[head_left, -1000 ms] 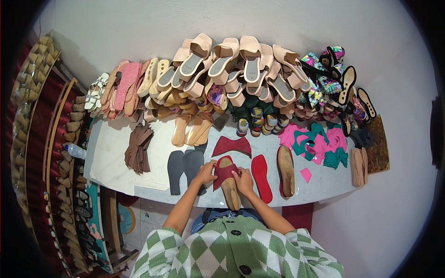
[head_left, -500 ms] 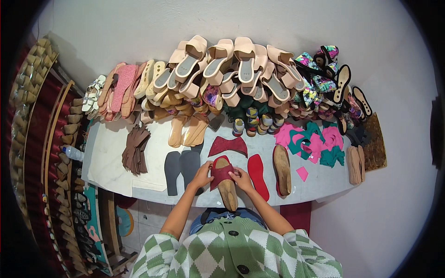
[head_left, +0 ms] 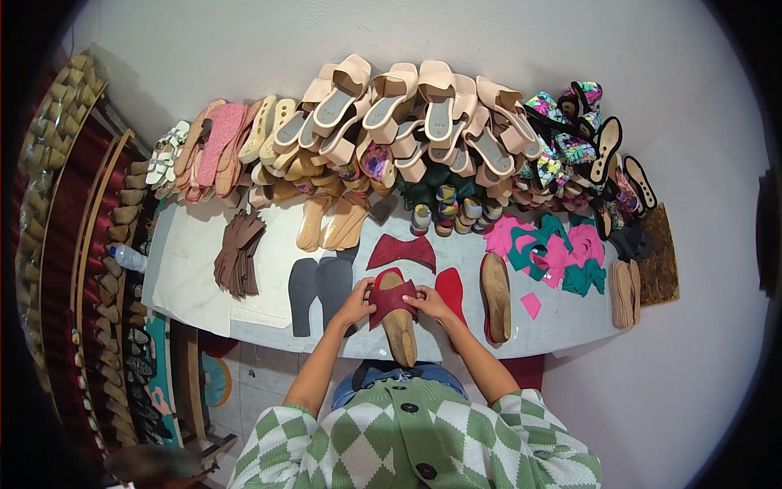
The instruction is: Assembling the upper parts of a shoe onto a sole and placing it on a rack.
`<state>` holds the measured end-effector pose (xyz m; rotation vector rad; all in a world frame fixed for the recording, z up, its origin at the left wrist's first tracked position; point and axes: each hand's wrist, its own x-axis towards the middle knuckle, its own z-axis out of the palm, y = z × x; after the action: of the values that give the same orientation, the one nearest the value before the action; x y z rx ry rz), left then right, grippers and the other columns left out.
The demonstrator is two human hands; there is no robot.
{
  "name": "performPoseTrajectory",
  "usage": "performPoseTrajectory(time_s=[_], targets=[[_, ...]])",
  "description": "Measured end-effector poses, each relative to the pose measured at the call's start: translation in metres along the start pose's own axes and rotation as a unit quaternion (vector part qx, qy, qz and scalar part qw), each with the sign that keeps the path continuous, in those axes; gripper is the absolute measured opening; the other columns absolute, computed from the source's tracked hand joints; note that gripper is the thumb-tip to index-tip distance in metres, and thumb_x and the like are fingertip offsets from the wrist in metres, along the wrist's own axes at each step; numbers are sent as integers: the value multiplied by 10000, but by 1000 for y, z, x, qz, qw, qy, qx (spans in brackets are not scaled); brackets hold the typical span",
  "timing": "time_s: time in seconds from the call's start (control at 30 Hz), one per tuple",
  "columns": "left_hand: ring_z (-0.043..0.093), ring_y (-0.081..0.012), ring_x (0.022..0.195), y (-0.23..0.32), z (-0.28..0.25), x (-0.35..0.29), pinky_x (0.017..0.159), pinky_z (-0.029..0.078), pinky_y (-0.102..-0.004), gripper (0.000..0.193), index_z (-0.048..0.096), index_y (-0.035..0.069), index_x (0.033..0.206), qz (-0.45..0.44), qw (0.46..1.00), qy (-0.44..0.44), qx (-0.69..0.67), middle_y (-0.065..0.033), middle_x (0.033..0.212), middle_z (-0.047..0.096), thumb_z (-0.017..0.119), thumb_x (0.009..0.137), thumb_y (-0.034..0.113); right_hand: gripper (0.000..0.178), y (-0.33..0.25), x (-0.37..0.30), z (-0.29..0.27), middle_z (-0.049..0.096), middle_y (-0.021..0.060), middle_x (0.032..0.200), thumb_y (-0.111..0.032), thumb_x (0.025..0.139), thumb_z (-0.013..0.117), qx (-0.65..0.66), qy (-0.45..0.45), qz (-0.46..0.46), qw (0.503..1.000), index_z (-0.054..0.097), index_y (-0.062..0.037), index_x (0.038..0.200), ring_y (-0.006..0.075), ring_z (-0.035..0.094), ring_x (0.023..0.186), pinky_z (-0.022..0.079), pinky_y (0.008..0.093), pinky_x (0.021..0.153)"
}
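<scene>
Both hands press a dark red upper piece (head_left: 391, 298) over a tan shoe sole (head_left: 399, 336) at the front edge of the white worktable (head_left: 195, 277). My left hand (head_left: 356, 303) grips the red piece's left side. On its right side sits my right hand (head_left: 429, 302), fingers curled over the edge. The sole's heel end sticks out toward me past the table edge. Another red cut piece (head_left: 401, 250) lies just behind, and a red insole (head_left: 450, 292) lies to the right.
Two dark grey insoles (head_left: 319, 287) lie left of my hands, brown cut pieces (head_left: 238, 253) further left. A tan sole (head_left: 495, 295), pink and teal cut pieces (head_left: 554, 248) sit right. Beige sandals (head_left: 407, 114) pile along the wall. Racks of wooden heels (head_left: 81, 244) stand at left.
Both hands stay on the red piece and sole; the fingers have shifted slightly around the red piece. Otherwise only the camera view has moved a little.
</scene>
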<state>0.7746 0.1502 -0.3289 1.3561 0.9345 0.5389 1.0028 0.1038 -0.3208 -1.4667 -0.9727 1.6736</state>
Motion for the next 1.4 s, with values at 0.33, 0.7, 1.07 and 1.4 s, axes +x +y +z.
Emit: performPoseTrajectory(time_s=[0.33,0.7,1.07,1.4], targets=[[515,-175,1023,-18,4,7,864,429,-298,704,296,50,1284,38,999,-14,-30,-128,1163,485,555,649,-110,454,8,20,-12,617,98,904,-188,740,726,-52,22,-18,998,459,40,1028,129,588,812,483,246,705],[547,-176,976,-20,4,-8,793,469,-281,643,296,26,1282,-102,989,66,-79,-120,1094,533,548,707,-114,479,19,27,-8,624,105,870,-219,722,741,-104,51,-26,993,467,46,1013,121,599,749,488,235,655],[582,-182,913,-37,18,0,782,481,-283,593,377,19,1210,-75,985,149,-47,-124,1031,574,597,669,-87,477,34,37,-8,630,125,879,-148,726,733,-121,82,-20,989,446,64,1042,145,613,773,503,255,662],[576,-173,877,-23,12,4,753,481,-266,555,391,-3,1194,-122,987,101,-6,-113,999,572,580,682,-107,487,41,37,-10,619,130,911,-118,710,739,-25,87,8,996,442,61,1051,167,608,804,508,273,707]])
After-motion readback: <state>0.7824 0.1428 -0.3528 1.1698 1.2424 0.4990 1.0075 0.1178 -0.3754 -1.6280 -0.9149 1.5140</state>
